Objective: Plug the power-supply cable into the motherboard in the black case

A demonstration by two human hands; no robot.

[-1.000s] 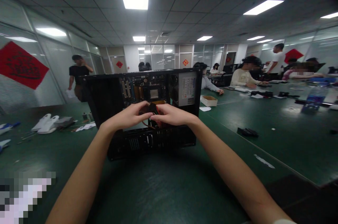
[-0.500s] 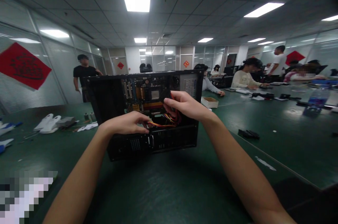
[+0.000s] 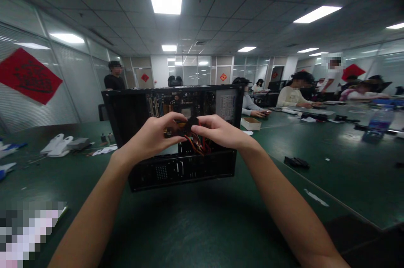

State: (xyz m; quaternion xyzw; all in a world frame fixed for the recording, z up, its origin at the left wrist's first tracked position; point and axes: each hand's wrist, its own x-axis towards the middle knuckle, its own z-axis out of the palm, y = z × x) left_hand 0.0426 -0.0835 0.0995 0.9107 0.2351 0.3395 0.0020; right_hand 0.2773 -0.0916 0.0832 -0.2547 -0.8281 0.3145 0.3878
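An open black computer case (image 3: 126,112) stands on the green table (image 3: 195,226), its motherboard (image 3: 172,106) and power supply (image 3: 227,103) facing me. My left hand (image 3: 154,135) and my right hand (image 3: 221,131) are raised in front of the case's middle, fingers pinched together. Between them they hold a small black connector (image 3: 191,122) on a bundle of red, orange and yellow cables (image 3: 197,145) that hangs into the case.
White parts and a grey box (image 3: 59,146) lie on the table at the left. A small cardboard box (image 3: 250,123) and a black item (image 3: 296,161) lie to the right. Several people sit at tables on the right; one person stands behind the case.
My hands drew apart half a second ago, the right lifting the cables; now both have come together again higher up, pinching the black connector. The person at the back left walked right.
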